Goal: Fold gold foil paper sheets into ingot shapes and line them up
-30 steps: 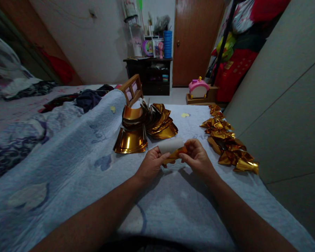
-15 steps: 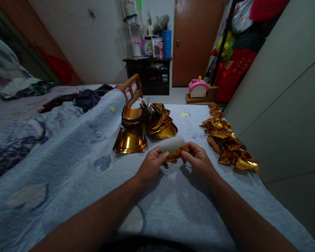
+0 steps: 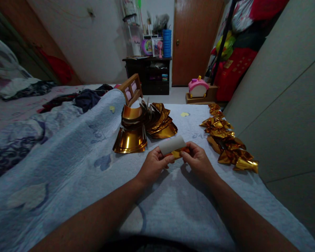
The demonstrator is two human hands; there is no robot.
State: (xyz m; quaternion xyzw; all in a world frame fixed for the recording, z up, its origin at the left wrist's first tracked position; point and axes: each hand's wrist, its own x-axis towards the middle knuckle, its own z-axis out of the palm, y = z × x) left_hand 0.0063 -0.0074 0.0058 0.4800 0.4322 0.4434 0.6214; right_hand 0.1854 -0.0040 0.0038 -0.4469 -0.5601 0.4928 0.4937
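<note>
Both hands hold one sheet of gold foil paper [image 3: 172, 145] between them, above the bed. Its pale grey back curls up on the far side, and a strip of the shiny gold face shows along the near edge. My left hand [image 3: 155, 162] grips the left end, thumb lying along the gold strip. At the right end, my right hand [image 3: 198, 159] pinches the near edge between thumb and fingers. Just beyond the hands lie fanned stacks of gold foil sheets [image 3: 131, 140]. To the right, folded gold foil pieces [image 3: 227, 145] lie in a long row.
A pale blue quilt [image 3: 94, 196] covers the bed, rising in a ridge on the left. Dark clothes [image 3: 88, 99] lie beyond that ridge. A wooden rail [image 3: 132, 89] and a pink toy [image 3: 198, 87] stand at the far end. A pale cabinet [image 3: 286, 122] borders the right side.
My left thumb has slid rightward along the near edge of the foil paper. More of the gold strip is folded over at the middle; the hands otherwise keep their place.
</note>
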